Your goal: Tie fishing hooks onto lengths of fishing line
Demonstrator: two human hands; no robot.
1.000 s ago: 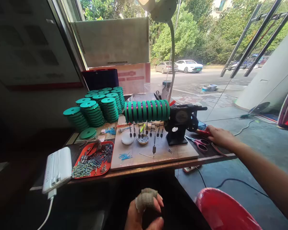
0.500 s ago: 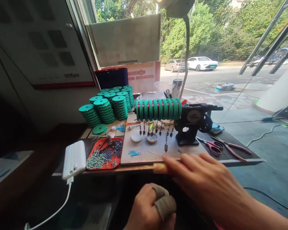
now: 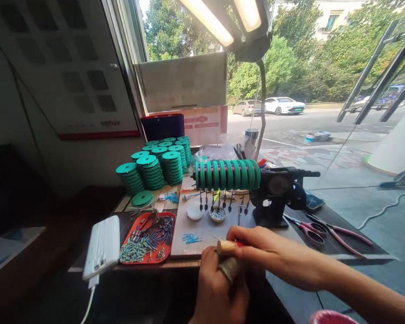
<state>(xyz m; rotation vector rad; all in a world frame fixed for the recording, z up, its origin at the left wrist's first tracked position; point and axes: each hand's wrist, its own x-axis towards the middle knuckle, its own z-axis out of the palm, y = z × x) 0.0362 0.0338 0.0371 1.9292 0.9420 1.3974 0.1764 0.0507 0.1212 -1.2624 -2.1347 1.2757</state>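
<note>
Head view (only view supplied).

1. R hand (image 3: 273,256): reaching in from the right, grip narrow, thumb and fingers pinched on wood-handled tool (image 3: 227,246). Tool located at near edge of tabletop (image 3: 324,246), just in front of board (image 3: 205,227). Contact w/ the surface: cannot tell.
2. L hand (image 3: 216,290): low ctr, curled, finger wrap (image 3: 228,269) touching underside of the tool handle. Cannot tell whether this grip closes on the tool or only steadies it.
3. Winder (image 3: 276,193): standing on board, right of ctr. Row of green spools (image 3: 227,174) mounted on shaft, pink line showing between discs, small rigs (image 3: 205,206) hanging below most. Judged: batch loaded and strung, not yet taken off shaft.
4. Spool stacks (image 3: 155,164): back left, well apart from both hands. Wound or blank: cannot tell.
5. Red tray (image 3: 148,234): heaped w/ loose small parts, so stock judged far from used up.
6. Scissors (image 3: 307,227) and pliers (image 3: 344,234): flat on tabletop right of winder, untouched.
</note>
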